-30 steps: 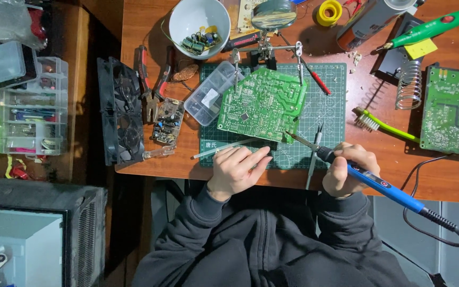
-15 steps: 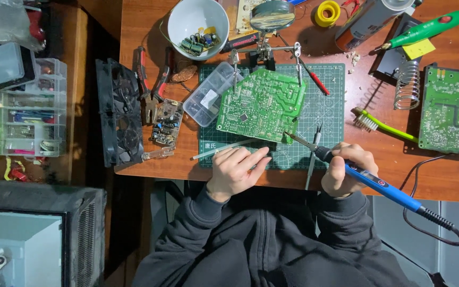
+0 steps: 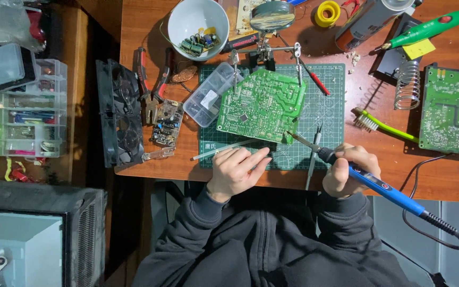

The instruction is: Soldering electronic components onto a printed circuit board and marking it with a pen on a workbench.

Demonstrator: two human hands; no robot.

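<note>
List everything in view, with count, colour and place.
circuit board: 1, green, clamped over cutting mat
second circuit board: 1, green, far right
bowl: 1, white, top, holds parts
parts box: 1, clear, left of mat
brush: 1, green handle, right of mat
soldering iron: 1, blue, in right hand
thin rod: 1, pale, at left fingers
left hand: 1, on mat edge
right hand: 1, gripping iron

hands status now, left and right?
Left hand: closed on thin pale solder stick.
Right hand: closed on blue-handled soldering iron.
</note>
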